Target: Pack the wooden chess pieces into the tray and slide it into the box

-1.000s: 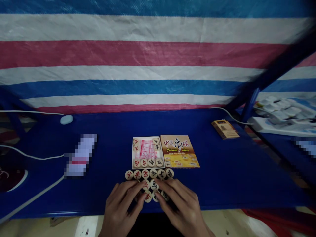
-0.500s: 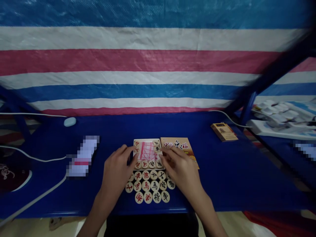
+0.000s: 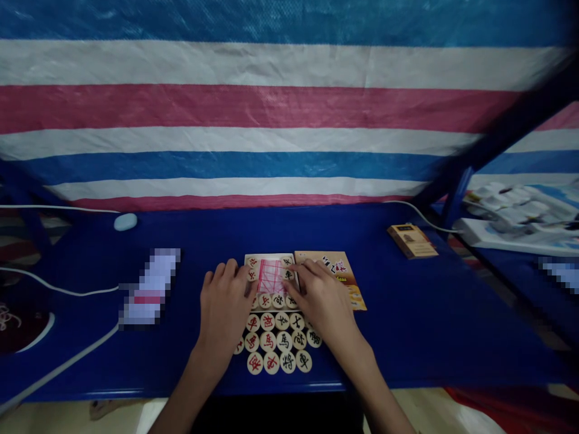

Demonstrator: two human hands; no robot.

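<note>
A shallow open box [image 3: 269, 256] holds round Chinese chess pieces along its left, right and near sides, over a sheet of pink-lined paper [image 3: 270, 276]. My left hand [image 3: 227, 302] is at the box's left side, fingers parted beside a red-marked piece [image 3: 252, 262] and a second one below it. My right hand [image 3: 324, 296] reaches over the right side, thumb and index finger apart around a black-marked piece [image 3: 287, 275]. Whether the fingertips press on the pieces is hard to see. Rows of red and black pieces [image 3: 268, 342] lie in front of the box, partly covered by my hands.
The printed box lid [image 3: 355, 289] lies right of the open box, partly under my right hand. Farther right is a small yellow-brown pack [image 3: 412, 241]. A phone [image 3: 151, 286] with a cable and a pale blue rounded case [image 3: 125, 222] lie left on the blue table [image 3: 434, 325].
My left hand has shifted right and closer to the box, covering more pieces. My right hand has moved slightly left, with its fingers farther over the box's right side.
</note>
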